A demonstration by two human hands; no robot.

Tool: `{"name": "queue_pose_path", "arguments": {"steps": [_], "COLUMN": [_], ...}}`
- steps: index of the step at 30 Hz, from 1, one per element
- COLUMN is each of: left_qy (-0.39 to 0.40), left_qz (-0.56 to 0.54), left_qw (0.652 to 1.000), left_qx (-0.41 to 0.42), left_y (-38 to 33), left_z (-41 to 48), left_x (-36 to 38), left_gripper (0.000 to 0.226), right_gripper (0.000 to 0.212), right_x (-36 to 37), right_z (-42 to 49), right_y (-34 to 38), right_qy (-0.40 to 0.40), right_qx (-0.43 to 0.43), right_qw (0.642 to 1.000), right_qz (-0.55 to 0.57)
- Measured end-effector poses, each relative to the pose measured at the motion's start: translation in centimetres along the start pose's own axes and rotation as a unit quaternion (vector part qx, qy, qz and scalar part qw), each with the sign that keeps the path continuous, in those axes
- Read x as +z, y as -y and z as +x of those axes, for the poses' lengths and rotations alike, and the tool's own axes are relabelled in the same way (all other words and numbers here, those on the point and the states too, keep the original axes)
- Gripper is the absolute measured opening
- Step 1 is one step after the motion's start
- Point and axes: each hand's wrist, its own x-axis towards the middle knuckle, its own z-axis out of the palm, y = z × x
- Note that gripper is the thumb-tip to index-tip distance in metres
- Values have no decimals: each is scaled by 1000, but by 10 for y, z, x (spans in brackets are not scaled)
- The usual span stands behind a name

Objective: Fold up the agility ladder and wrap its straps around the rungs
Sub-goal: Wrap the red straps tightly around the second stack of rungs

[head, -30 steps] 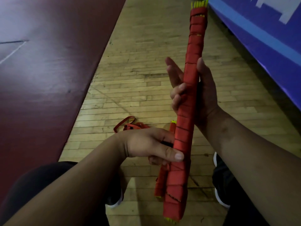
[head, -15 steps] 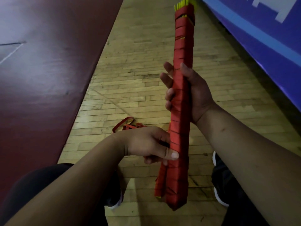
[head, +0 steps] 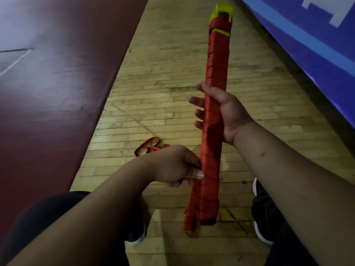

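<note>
1. Agility ladder [head: 215,77], folded into one long, stick-like bundle of yellow plastic rungs bound round and round in red webbing strap, is held in the air over a pale wooden plank floor [head: 153,93], in front of the person's knees.
2. Its long axis runs nearly upright in the view and leans slightly right at the top. Yellow rung ends [head: 221,8] show at the far tip. The near end points down toward the feet.
3. Right hand [head: 228,112] grips the bundle about mid-length, with its fingertips showing past the left edge.
4. Left hand [head: 176,166] sits lower, closer to the body and left of the bundle. Its thumb [head: 198,174] presses the left edge and its fingers curl beneath, pinching there. Whether a strap end is caught in that pinch cannot be told.
5. A loose red strap loop [head: 148,145] lies on the floor beyond the left hand, apart from the bundle.
6. The wrapping looks nearly finished. The remaining slack lies left of the axis, so the left hand is better placed to carry it across while the right steadies.
7. A maroon floor mat [head: 57,83] lies at left, and a blue padded wall [head: 307,45] stands at right.
</note>
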Motion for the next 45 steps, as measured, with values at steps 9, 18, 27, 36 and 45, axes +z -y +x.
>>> {"name": "queue_pose_path", "arguments": {"steps": [9,18,27,36,45], "left_qy": [-83,-191,-178,-31,44], "left_qz": [86,227,67,-170,-171], "left_qw": [987,947,979,982,979], "left_qx": [-112,-124,-69,78,102], "left_y": [-11,-1,-13,-32,-22], "left_z": [10,25,11,-6,-3], "left_x": [11,30,20,14,10], "left_gripper": [14,60,40,33,35], "right_gripper": [24,29,33,64,50], "right_x": [3,-2,-2,-9,-13], "right_z": [12,24,15,-4,-5], "right_y": [-20,-35,-13,-1,-3], "right_qy": [-132,-207,-114,125,166], "right_qx": [-46,-52,-30,-11,5], "right_qw": [988,976,993,974,973], "right_qz": [-69,-45,26,188,160]}}
